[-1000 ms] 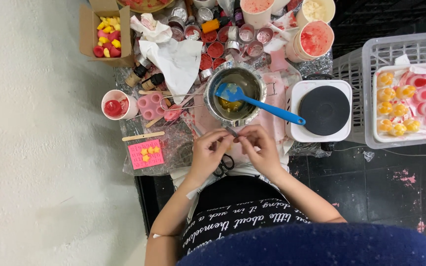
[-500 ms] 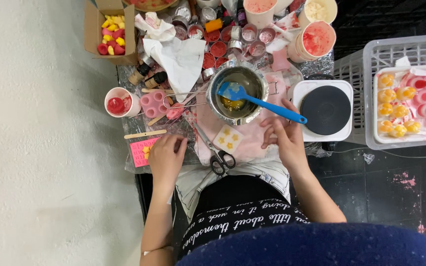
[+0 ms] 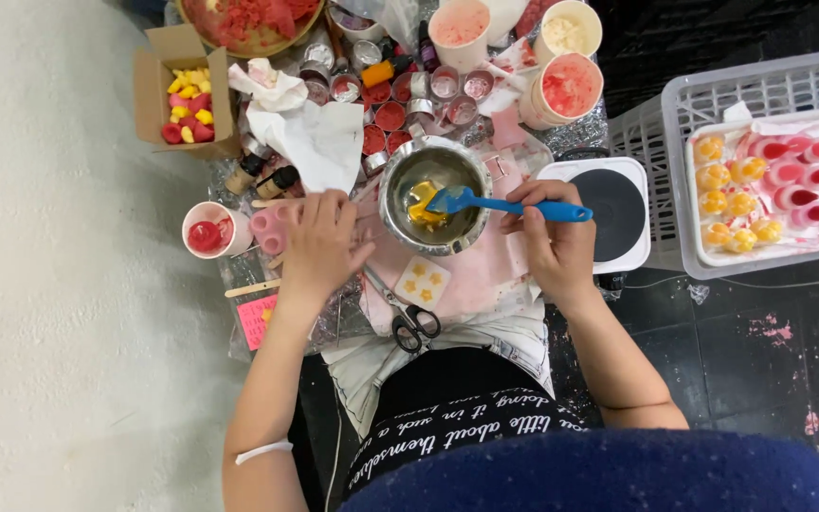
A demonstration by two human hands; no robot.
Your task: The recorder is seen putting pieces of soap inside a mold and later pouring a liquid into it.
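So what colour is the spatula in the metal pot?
Blue spatula, held by the right hand; head view.

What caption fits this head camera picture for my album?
Right hand grips a blue spatula over yellow pieces in a metal bowl; left hand rests beside it.

Little cups and tins (image 3: 400, 100) are crowding the far side of the bench (image 3: 334, 318), so nothing is fitting through there. The metal pot (image 3: 435, 197) is sitting in the middle, between both hands. Scissors (image 3: 409, 318) are lying near the front edge. The white floor (image 3: 59, 313) on the left is lying wide open.
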